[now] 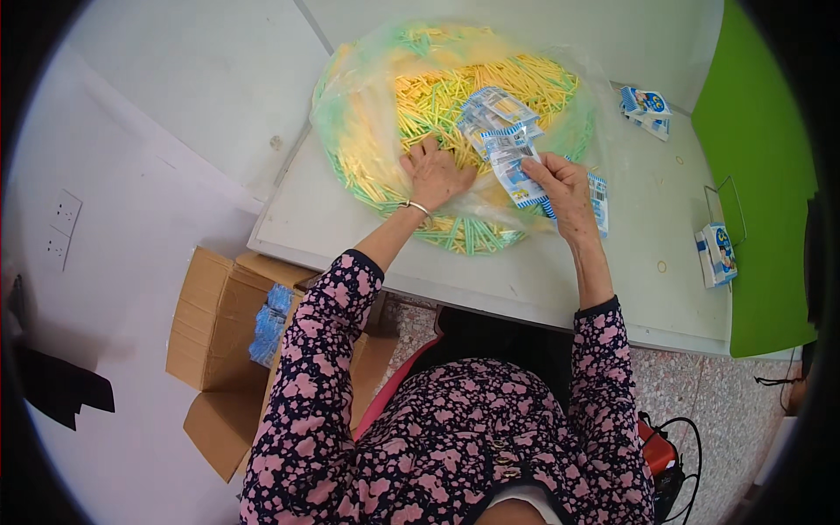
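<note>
A large clear plastic bag (367,96) lies spread on the table, full of thin yellow and green sticks (429,101). My left hand (435,175) rests on the sticks with its fingers apart and partly bent, the tips down among them. Between the thumb and fingers of my right hand (564,188) is a small blue-and-white packet (512,166), tilted over the bag's right side. Other blue-and-white packets (497,107) lie on the sticks just beyond it. Another packet (598,203) sits on the table, partly behind my right hand.
Two packets (647,107) lie at the table's far right. More packets (717,254) stand by a wire holder (726,210) against the green panel (761,175). Rubber bands (662,266) are on the white tabletop (630,297). A cardboard box (206,324) with blue packets stands at lower left.
</note>
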### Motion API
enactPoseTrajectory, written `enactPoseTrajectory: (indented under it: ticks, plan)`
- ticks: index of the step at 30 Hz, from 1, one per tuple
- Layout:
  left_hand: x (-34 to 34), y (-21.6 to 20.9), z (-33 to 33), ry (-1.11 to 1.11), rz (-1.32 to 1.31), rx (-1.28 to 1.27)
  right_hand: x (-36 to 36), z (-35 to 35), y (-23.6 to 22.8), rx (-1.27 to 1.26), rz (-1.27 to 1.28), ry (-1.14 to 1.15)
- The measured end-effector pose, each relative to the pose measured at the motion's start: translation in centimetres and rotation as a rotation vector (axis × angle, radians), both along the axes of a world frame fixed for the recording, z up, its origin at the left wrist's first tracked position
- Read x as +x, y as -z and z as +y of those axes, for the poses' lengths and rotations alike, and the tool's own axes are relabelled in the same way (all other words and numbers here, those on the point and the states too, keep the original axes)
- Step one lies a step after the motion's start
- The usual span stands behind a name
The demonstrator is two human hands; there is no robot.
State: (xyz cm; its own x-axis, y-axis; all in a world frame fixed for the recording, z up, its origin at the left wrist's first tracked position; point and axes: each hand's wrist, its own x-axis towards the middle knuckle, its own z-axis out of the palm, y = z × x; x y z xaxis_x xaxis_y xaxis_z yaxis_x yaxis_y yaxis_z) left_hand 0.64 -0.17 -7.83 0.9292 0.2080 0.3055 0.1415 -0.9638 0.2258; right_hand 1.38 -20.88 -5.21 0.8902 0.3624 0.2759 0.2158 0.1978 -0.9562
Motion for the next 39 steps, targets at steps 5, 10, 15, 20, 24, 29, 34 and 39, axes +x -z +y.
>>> enactPoseTrajectory:
  ticks: [5,10,15,20,24,29,34,39]
  plan:
    - [0.0,0.7,0.3,0.008,-0.026,-0.005,0.0,-0.9,-0.4,-0.023,0.013,0.024]
    - [-0.1,0.6,0.1,0.042,-0.032,0.021,-0.1,-1.1,-0.1,-0.005,0.05,0.036]
    - [0.0,1.0,0.8,0.046,-0.046,-0.021,0.3,-1.2,0.2,-0.016,0.02,0.013]
    - [0.2,-0.2,1.7,0.029,-0.151,-0.283,-0.2,-2.0,-0.6,0.031,0.094,0.052]
    - [1.1,-1.8,3.0,0.043,-0.113,-0.447,0.1,-1.4,-0.5,0.073,0.088,0.043]
    - [1.9,-5.5,4.9,0.193,-0.151,-0.761,1.3,0.6,0.3,0.19,0.116,-0.015]
    - [1.8,-8.9,4.1,0.292,-0.085,-1.736,0.7,5.5,-1.1,0.506,0.26,-0.082]
    - [1.6,-7.1,1.3,0.357,-0.007,-2.042,1.5,10.6,0.4,0.796,0.513,-0.066]
